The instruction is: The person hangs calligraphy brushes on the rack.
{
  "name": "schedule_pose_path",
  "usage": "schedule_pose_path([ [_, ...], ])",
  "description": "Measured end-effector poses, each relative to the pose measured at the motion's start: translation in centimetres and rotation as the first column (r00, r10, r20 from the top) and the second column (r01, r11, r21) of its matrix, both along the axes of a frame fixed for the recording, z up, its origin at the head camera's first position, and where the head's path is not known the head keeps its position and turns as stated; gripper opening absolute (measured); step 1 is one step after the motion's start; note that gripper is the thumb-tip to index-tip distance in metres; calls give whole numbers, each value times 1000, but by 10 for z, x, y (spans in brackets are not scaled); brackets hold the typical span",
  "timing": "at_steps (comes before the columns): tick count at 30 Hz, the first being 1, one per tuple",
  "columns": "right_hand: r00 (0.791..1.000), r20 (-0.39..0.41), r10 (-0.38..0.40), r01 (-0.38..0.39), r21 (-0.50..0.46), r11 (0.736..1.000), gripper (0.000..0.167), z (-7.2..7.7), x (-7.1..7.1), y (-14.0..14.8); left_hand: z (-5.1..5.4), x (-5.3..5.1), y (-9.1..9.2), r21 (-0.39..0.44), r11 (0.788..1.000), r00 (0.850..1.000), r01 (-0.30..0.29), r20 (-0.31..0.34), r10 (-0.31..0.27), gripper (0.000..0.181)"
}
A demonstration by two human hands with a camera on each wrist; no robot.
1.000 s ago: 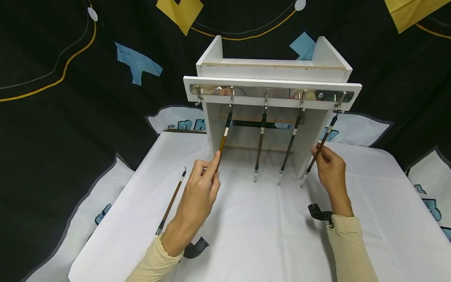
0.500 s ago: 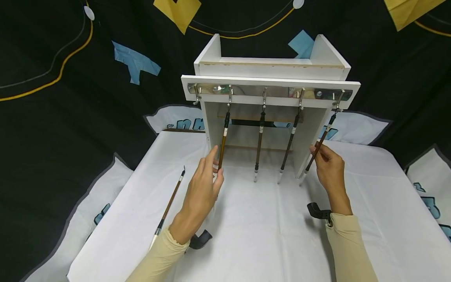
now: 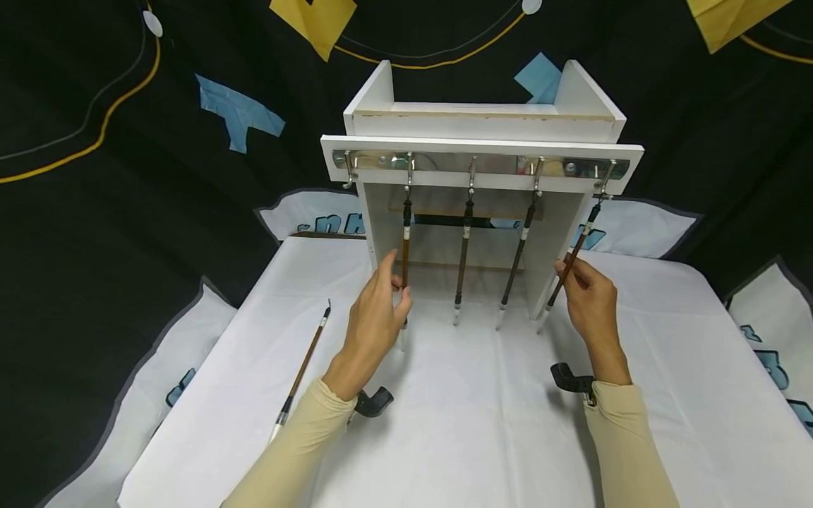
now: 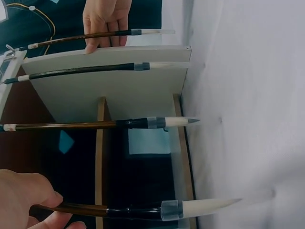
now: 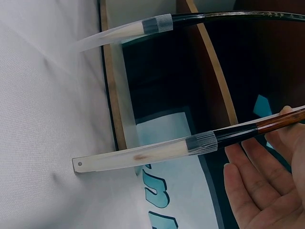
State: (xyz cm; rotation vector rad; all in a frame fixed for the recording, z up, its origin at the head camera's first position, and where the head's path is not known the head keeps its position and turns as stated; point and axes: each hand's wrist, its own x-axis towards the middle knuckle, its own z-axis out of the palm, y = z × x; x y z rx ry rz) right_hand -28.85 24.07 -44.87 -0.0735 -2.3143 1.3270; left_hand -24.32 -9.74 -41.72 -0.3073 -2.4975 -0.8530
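Several calligraphy brushes hang from hooks on the white rack (image 3: 483, 144). In the head view, my left hand (image 3: 368, 317) is at the leftmost hanging calligraphy brush (image 3: 406, 243), holding its brown handle between thumb and fingers. From the left wrist view, this brush's pale tip (image 4: 209, 206) points down, just off the cloth. My right hand (image 3: 592, 303) is at the rightmost hanging calligraphy brush (image 3: 574, 252). In both wrist views, the handle passes in front of its loosely extended fingers (image 5: 252, 176). A clear sleeve (image 5: 133, 161) covers that brush's bristles.
Another brush (image 3: 305, 363) lies on the white cloth (image 3: 457, 423) left of my left forearm. The far-left hook (image 3: 348, 169) holds no brush. A middle brush (image 3: 464, 254) and its neighbour (image 3: 519, 261) hang between my hands. A black curtain (image 3: 159, 212) stands behind.
My left hand has moved slightly up and right. Its forefinger has left the left brush's handle, which swung from a slant to nearly upright, and the thumb has come round it. The right hand stays put.
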Motion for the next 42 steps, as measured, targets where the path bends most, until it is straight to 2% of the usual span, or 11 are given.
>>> schedule_pose_path([
  [6, 1000, 0, 8, -8, -16, 1000, 43, 0, 0, -1, -5, -10, 3, 1, 1000, 999, 0, 32, 0, 67],
  [12, 1000, 12, 15, -15, -15, 1000, 45, 0, 0, 2, -9, -12, 4, -1, 1000, 998, 2, 65, -2, 69],
  [18, 1000, 11, 17, -17, -11, 1000, 45, 3, 0, 0, -11, -3, -5, -16, 1000, 998, 2, 69, -1, 76],
  [23, 1000, 8, 9, -9, -7, 1000, 43, 4, 1, -1, -12, 7, -15, -43, 999, 995, 5, 97, -1, 81],
  [27, 1000, 11, 9, -9, -6, 1000, 42, 3, 2, -2, -12, 15, -26, -84, 996, 993, -7, 119, 17, 76],
  [29, 1000, 11, 5, -5, -3, 1000, 42, 3, 2, -1, -12, 19, -33, -105, 994, 994, -18, 104, 29, 71],
  [34, 1000, 7, -7, 7, 5, 1000, 43, 2, 1, 0, -13, 27, -55, -158, 987, 998, -41, 40, 48, 57],
  [37, 1000, 12, -6, 6, 3, 1000, 43, 2, 0, -1, -17, 32, -73, -199, 979, 999, -38, 24, 44, 52],
  [39, 1000, 12, -4, 4, -1, 1000, 42, 2, 1, -1, -22, 37, -85, -231, 972, 999, -37, 24, 43, 51],
  [42, 1000, 12, -9, 9, 1, 1000, 42, 1, 0, -1, -28, 42, -103, -270, 962, 997, -31, 57, 48, 52],
])
